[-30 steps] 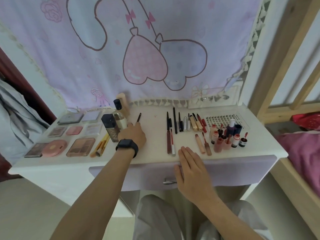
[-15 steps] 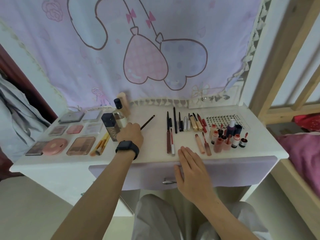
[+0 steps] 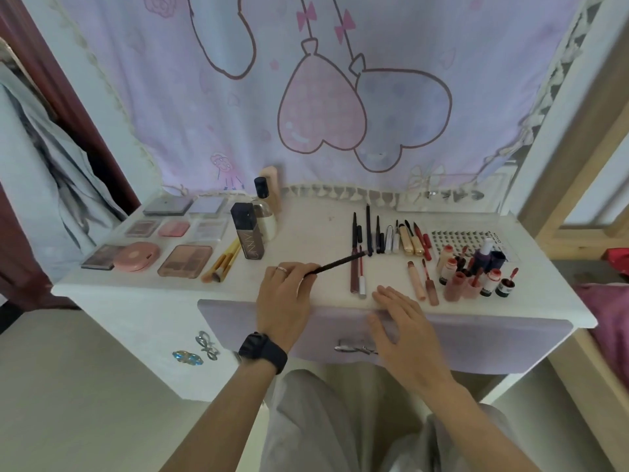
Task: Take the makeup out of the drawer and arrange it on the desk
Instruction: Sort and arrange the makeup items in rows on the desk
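My left hand [image 3: 284, 294] holds a thin black makeup pencil [image 3: 335, 264] above the white desk [image 3: 306, 229]; its tip points right toward a row of pencils and liners [image 3: 369, 233]. My right hand [image 3: 403, 321] lies flat with straight fingers on the desk's front edge and over the closed lilac drawer [image 3: 476, 338], just above the metal handle [image 3: 354, 347]. Palettes and compacts [image 3: 185, 264] lie at the left, with brushes [image 3: 224, 260] beside them. Tall bottles [image 3: 248, 235] stand in the middle. Lip tubes [image 3: 417, 284] and small bottles [image 3: 476, 270] crowd the right.
A lilac cloth with heart balloons [image 3: 323, 114] hangs behind the desk. A wooden bed frame [image 3: 571, 158] and pink bedding [image 3: 609, 318] are at the right. Clothes [image 3: 44, 185] hang at the left. Bow-shaped knobs [image 3: 206, 345] sit on the desk's left front panel.
My left hand drew back from the bottles toward the desk's front and right, and the black pencil swung to point at the pencil row. My right hand stayed on the drawer front.
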The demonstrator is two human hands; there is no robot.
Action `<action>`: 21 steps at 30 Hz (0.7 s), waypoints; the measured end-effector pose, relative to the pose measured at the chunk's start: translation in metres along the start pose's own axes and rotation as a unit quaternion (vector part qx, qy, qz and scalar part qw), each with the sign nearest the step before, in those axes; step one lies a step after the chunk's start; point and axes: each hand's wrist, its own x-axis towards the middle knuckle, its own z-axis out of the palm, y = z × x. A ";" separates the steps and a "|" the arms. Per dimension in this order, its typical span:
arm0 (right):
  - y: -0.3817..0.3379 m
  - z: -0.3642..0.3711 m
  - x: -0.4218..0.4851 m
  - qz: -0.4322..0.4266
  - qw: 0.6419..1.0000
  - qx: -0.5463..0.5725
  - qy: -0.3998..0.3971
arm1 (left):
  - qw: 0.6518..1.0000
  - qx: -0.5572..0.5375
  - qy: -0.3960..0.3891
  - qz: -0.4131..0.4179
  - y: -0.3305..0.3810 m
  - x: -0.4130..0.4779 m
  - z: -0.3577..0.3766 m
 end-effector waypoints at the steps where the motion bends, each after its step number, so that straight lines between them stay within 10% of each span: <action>1: -0.003 -0.004 0.000 0.018 0.999 0.044 0.013 | 0.999 0.014 0.008 0.032 0.001 -0.002 -0.001; 7: -0.018 -0.029 0.004 0.087 0.960 0.253 0.078 | 0.970 0.104 0.051 0.212 0.006 -0.011 -0.004; 21: -0.020 -0.042 0.007 0.190 0.883 0.425 0.061 | 0.938 0.129 0.034 0.321 0.039 -0.018 0.000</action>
